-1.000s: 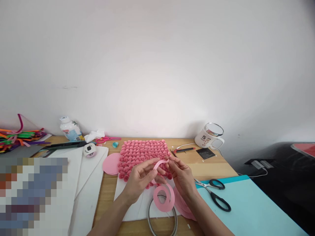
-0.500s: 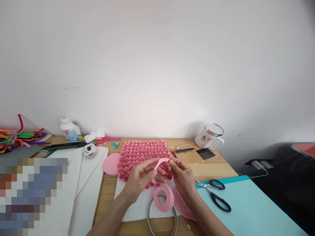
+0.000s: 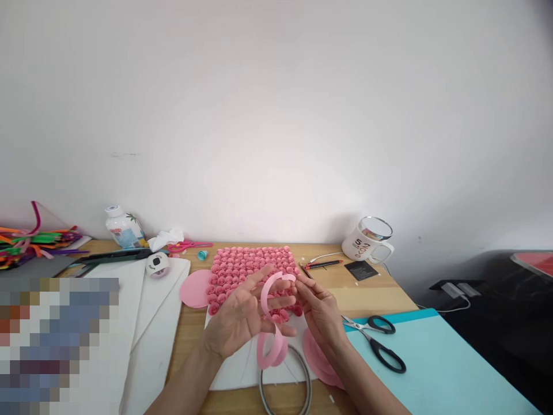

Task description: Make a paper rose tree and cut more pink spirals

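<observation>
Lying stems (image 3: 47, 239): heaped in mixed colours, far left.
Bottle (image 3: 124, 227): near the wall, beside a tissue (image 3: 166, 238).
Left hand (image 3: 242, 314): fingers spread, a pink strip (image 3: 265, 297) curling across them; whether it grips, cannot tell.
Roses (image 3: 242, 266): pink rows behind the hands, on a white board (image 3: 235, 372).
Strip: between the hands, its lower loops hanging above the board.
Ring (image 3: 308, 386): grey, partly over the board.
Right hand (image 3: 299, 282): thumb and fingertips pinching the strip's upper end.
Mug (image 3: 360, 245): near the wall.
Scissors (image 3: 384, 349): on a blue sheet (image 3: 449, 363).
</observation>
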`<state>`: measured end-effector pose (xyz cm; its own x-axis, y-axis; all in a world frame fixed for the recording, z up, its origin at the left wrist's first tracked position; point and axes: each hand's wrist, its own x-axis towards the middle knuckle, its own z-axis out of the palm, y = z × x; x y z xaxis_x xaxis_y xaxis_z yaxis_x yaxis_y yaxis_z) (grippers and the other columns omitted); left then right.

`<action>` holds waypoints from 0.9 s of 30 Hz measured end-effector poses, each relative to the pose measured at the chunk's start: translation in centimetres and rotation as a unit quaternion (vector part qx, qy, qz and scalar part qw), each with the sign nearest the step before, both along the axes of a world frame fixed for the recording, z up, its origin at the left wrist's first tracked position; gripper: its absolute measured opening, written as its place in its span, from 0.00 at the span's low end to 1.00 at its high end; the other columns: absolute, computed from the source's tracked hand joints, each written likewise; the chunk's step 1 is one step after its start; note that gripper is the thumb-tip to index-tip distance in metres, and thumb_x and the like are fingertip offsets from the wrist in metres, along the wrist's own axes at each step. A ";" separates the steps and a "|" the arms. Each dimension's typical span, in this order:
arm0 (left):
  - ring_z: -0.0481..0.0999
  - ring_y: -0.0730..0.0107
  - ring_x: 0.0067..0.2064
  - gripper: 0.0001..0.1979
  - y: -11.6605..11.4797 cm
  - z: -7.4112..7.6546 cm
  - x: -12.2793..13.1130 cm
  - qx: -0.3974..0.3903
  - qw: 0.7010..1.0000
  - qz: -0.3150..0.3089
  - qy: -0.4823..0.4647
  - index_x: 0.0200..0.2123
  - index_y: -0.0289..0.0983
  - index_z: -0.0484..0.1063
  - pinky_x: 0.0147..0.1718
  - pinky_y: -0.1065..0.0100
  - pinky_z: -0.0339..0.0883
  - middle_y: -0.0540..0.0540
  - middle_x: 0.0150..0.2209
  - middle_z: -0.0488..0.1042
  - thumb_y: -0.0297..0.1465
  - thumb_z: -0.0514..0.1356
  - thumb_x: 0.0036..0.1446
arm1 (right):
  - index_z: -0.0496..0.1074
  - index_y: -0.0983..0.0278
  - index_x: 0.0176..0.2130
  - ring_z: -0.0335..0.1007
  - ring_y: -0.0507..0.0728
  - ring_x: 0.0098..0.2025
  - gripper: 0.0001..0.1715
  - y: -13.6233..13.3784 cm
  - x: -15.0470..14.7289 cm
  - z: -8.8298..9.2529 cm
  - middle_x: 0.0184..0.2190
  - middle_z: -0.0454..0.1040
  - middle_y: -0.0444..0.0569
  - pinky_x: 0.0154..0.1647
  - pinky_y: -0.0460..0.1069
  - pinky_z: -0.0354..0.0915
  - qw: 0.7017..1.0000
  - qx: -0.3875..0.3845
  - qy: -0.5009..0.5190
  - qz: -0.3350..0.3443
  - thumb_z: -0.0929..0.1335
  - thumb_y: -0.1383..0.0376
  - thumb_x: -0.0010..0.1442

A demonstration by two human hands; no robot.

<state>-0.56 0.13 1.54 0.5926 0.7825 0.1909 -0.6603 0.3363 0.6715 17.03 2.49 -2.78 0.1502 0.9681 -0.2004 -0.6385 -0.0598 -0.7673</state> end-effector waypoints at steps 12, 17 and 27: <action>0.79 0.57 0.34 0.44 -0.4 0.2 0.8 0.003 0.984 0.007 0.181 0.65 0.34 0.44 0.44 0.55 0.62 0.34 0.40 0.77 0.43 0.63 0.52 | 0.76 0.66 0.28 0.65 0.48 0.21 0.16 -0.7 -0.3 0.6 0.22 0.74 0.43 0.21 0.43 0.61 0.997 0.040 -0.056 0.040 0.79 0.62 0.39; 0.79 0.56 0.33 0.52 -0.3 0.1 0.8 -0.005 0.982 0.003 0.189 0.65 0.34 0.40 0.33 0.64 0.62 0.35 0.37 0.76 0.44 0.66 0.46 | 0.76 0.66 0.26 0.58 0.47 0.18 0.14 -0.8 -0.3 0.6 0.17 0.71 0.41 0.18 0.43 0.54 0.994 0.048 -0.085 0.052 0.77 0.60 0.42; 0.78 0.62 0.29 0.44 -0.3 -0.6 0.8 -0.015 0.989 0.000 0.150 0.66 0.39 0.41 0.42 0.54 0.65 0.51 0.27 0.72 0.32 0.65 0.53 | 0.79 0.64 0.29 0.65 0.49 0.21 0.15 -0.9 -0.6 0.9 0.22 0.77 0.45 0.18 0.42 0.54 0.997 0.018 -0.055 0.059 0.78 0.60 0.39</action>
<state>0.25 -0.14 0.96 0.6192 0.7851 -0.0171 -0.4330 0.3595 0.8266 16.43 1.64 -1.86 0.0549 0.9866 -0.1536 -0.5412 -0.0999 -0.8349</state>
